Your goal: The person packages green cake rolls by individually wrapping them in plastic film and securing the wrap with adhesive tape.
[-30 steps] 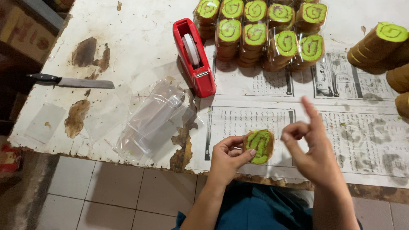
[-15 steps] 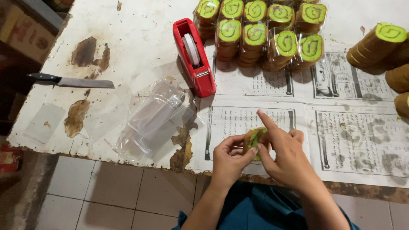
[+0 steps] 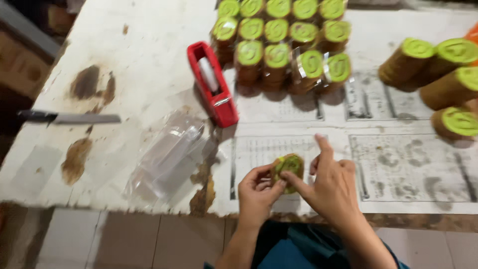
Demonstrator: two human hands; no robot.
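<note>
A stack of round brown cookies with a green swirl top (image 3: 289, 166) is held near the table's front edge by both hands. My left hand (image 3: 258, 191) grips it from the left with thumb and fingers. My right hand (image 3: 329, 187) pinches it from the right, index finger raised. A red tape dispenser (image 3: 213, 85) stands behind the hands. Clear plastic bags (image 3: 168, 155) lie to the left of my left hand.
Several wrapped cookie stacks (image 3: 282, 45) stand upright at the back. Unwrapped cookie rolls (image 3: 438, 74) lie on their sides at the right. A knife (image 3: 69, 118) rests at the left edge. Printed newspaper (image 3: 398, 169) covers the worn white table (image 3: 124, 65).
My right hand came in from the right and closed on the cookie stack beside the left hand. The stack has tilted a little in the two hands.
</note>
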